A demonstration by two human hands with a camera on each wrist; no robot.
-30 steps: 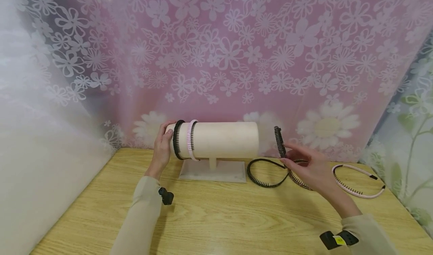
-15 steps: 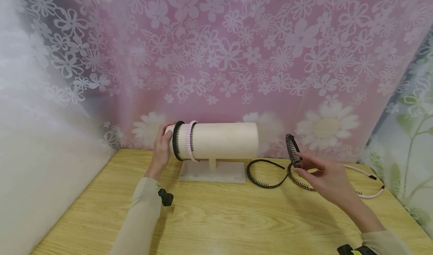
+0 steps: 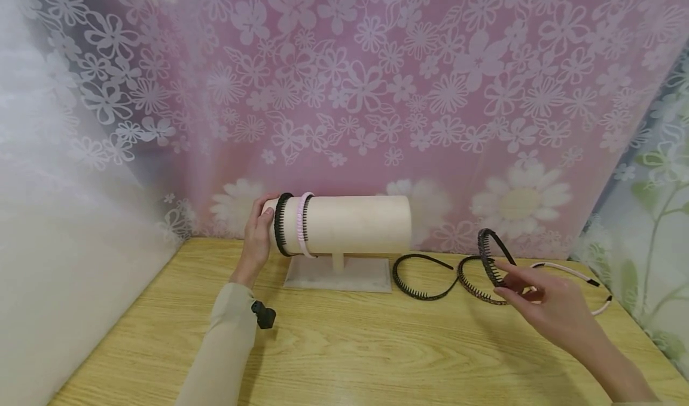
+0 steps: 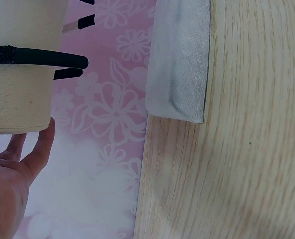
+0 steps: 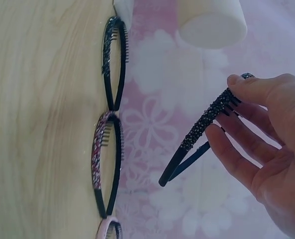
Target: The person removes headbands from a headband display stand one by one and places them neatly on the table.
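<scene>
My right hand (image 3: 554, 304) pinches a black headband (image 3: 486, 256) with comb teeth between thumb and fingers, its band raised above the table. Seen from the right wrist, that headband's outer face is covered in dark sparkling beads. My left hand (image 3: 255, 244) grips the left end of a cream roll-shaped display stand (image 3: 360, 223), thumb in front and fingers over the top. Around the roll, near that hand, sit a black headband (image 3: 280, 226) and a pink one (image 3: 301, 226). In the left wrist view, fingertips (image 4: 48, 130) rest at the roll's end edge.
On the wooden table (image 3: 344, 346), right of the stand's base (image 3: 371, 274), lie a black headband (image 3: 417, 293), a reddish-dark sparkly headband (image 3: 473, 292) and a pink headband (image 3: 570, 269), partly behind my right hand. A flowered curtain (image 3: 344, 95) hangs behind the table.
My right hand has moved right and down, away from the stand, carrying the black headband and turning it so its loop shows. The left hand has stayed on the stand.
</scene>
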